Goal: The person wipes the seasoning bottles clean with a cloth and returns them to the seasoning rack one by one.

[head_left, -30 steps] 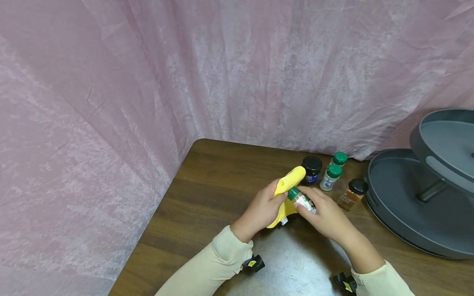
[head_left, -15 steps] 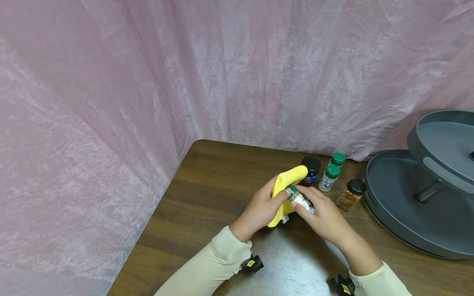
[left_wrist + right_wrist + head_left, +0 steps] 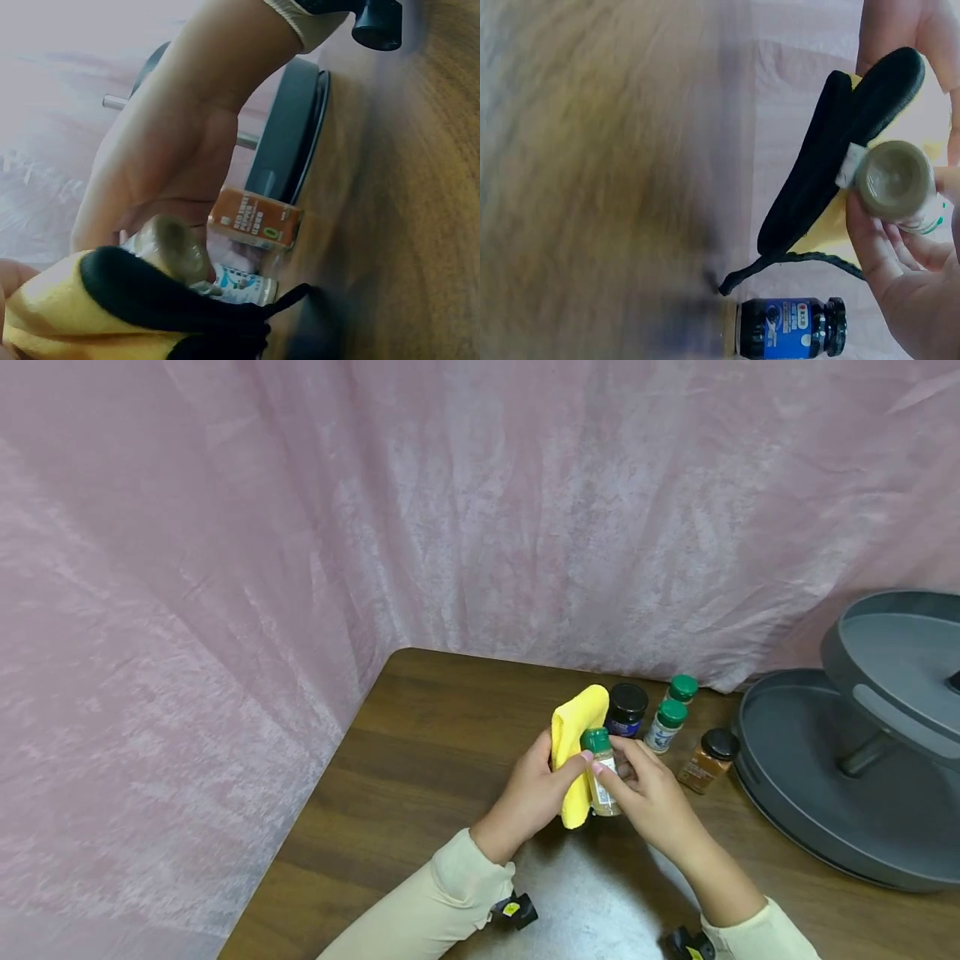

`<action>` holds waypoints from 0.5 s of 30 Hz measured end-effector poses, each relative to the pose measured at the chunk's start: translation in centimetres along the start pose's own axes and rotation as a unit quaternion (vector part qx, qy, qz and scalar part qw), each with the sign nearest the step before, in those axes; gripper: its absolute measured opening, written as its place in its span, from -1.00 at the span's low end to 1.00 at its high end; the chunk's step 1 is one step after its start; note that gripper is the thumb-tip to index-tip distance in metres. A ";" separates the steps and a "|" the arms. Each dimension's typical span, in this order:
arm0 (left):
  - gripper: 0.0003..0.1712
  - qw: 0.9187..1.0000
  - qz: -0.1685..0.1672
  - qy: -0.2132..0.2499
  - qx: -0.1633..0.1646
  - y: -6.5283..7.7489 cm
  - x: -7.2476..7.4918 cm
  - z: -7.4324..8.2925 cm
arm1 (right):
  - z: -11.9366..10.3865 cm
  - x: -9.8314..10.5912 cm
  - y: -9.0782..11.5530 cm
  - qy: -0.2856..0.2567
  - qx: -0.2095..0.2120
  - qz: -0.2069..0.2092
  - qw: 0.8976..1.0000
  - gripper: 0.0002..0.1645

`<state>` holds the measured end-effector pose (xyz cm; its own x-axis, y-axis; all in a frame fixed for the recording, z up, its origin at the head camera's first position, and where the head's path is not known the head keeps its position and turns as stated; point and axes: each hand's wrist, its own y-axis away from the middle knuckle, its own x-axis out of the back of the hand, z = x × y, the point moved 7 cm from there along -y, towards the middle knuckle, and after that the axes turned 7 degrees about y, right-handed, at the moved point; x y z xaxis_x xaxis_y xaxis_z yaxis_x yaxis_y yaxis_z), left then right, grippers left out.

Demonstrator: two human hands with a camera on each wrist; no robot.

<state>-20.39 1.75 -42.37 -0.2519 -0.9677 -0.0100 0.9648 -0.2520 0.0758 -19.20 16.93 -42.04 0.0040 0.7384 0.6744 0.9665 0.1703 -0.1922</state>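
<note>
In the head view my left hand [image 3: 531, 795] grips a folded yellow cloth [image 3: 576, 752], its thumb reaching the side of a small spice jar [image 3: 604, 785]. My right hand [image 3: 654, 797] holds that jar from the right, between thumb and fingers. The jar has a green cap, a white label and pale contents; it stands nearly upright against the cloth. In the right wrist view the jar's round base [image 3: 895, 184] faces the camera, beside the cloth's dark trim [image 3: 840, 161], white tag and dark cord. The left fingers behind the cloth are hidden.
Just beyond the hands stand a black-lidded jar [image 3: 627, 710] with a blue label and two green-capped spice jars [image 3: 664, 731]. An orange-brown spice jar [image 3: 707, 762] is right of them. A grey two-tier round tray [image 3: 795, 793] fills the right side. A pink curtain hangs behind the wooden table [image 3: 420, 743].
The spice jar has turned from lying slanted to nearly upright, its green cap now fully showing. The yellow cloth has swung more upright beside it. Both hands stay close together.
</note>
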 end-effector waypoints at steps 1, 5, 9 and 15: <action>-0.47 1.000 0.000 0.004 0.002 0.0 0.0 -0.1 | 0.0 0.0 0.0 -0.006 -0.005 0.001 1.000 -0.47; -0.49 1.000 0.000 0.000 0.012 0.1 -0.1 -0.5 | 0.2 -0.3 0.2 -0.042 -0.031 -0.006 0.999 -0.50; -0.53 1.000 -0.007 -0.017 0.012 0.3 -0.2 -0.6 | 0.5 -0.5 0.1 -0.068 -0.053 -0.010 0.996 -0.50; -0.56 0.999 -0.009 -0.038 -0.006 0.3 -0.6 0.0 | 1.0 -0.2 -0.1 -0.082 -0.067 -0.002 0.994 -0.54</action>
<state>-19.95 2.21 -42.34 -0.2743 -0.9595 0.0643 0.9606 -0.2704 0.0638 -19.51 17.43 -42.92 -0.0309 0.8363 0.5474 0.9921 0.0925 -0.0853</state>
